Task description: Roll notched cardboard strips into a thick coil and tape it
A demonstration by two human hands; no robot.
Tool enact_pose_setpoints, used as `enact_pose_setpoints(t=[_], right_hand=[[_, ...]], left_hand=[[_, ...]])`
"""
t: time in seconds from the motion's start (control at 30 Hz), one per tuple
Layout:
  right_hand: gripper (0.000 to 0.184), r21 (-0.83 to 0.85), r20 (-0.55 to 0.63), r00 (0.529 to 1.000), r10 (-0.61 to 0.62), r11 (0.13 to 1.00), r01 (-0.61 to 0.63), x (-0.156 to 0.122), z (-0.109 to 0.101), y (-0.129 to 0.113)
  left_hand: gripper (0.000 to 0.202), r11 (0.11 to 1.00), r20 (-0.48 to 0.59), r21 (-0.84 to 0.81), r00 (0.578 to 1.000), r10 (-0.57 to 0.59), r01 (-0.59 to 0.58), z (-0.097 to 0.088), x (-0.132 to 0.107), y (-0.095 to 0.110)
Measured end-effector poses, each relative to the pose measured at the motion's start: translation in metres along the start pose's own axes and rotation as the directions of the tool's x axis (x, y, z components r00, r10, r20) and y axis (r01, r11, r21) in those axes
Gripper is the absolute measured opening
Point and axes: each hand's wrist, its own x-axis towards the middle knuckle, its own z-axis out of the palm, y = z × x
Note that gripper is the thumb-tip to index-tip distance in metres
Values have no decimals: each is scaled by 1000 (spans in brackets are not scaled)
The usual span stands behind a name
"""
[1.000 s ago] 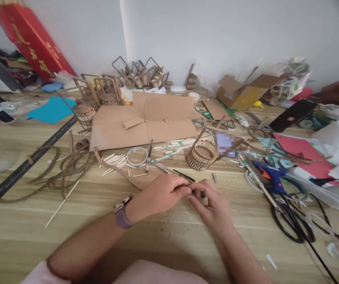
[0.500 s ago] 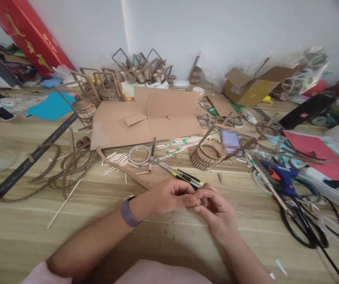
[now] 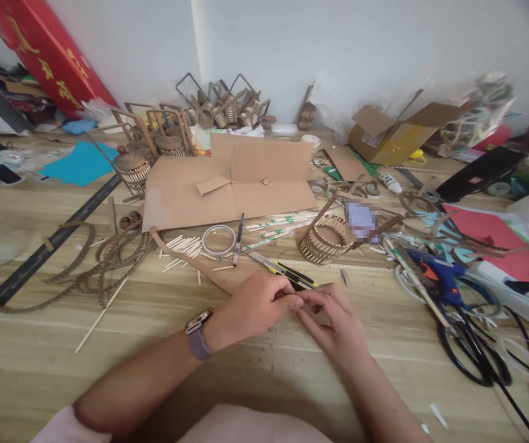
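Note:
My left hand (image 3: pixel 259 307), with a watch (image 3: pixel 198 332) on its wrist, is closed in a pinch. Its fingertips meet those of my right hand (image 3: pixel 336 323), which is pinched too. Whatever sits between the fingers is too small and covered to make out. Just beyond them lie a yellow-and-black utility knife (image 3: pixel 287 275) and scissors or a second cutter beside it. A small slatted basket (image 3: pixel 324 240) with a tall handle stands behind my right hand. A brown strip (image 3: pixel 195 264) runs toward my left hand. Dark crumbs dot the wood below my fingers.
Folded cardboard (image 3: pixel 186 191) lies in the middle, with short sticks (image 3: pixel 184 249), a tape roll (image 3: pixel 219 240) and a marker (image 3: pixel 238 239) in front. Coiled brown strips (image 3: pixel 107 264) lie left. A blue glue gun (image 3: pixel 444 277) with black cables is at right. Several finished baskets (image 3: pixel 170 144) stand behind.
My hands have turned slightly and the fingertips have shifted a little upward, still pressed together. The small pale piece that showed between them is now hidden. The things on the table stay put.

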Motion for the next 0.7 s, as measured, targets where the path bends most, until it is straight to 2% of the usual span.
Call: enact_pose_setpoints(t=[0.27, 0.5, 0.7], right_hand=[[6, -208, 56, 989, -138, 967, 147, -1, 6, 4], [6, -240, 38, 987, -157, 957, 161, 2, 7, 3], [7, -218, 10, 986, -167, 962, 165, 2, 5, 1]], left_hand=[[16, 996, 1, 92, 1000, 15, -15, -5, -1, -1], [16, 993, 41, 113, 999, 22, -26, -12, 0, -1], [15, 996, 111, 68, 993, 48, -56, -15, 4, -5]])
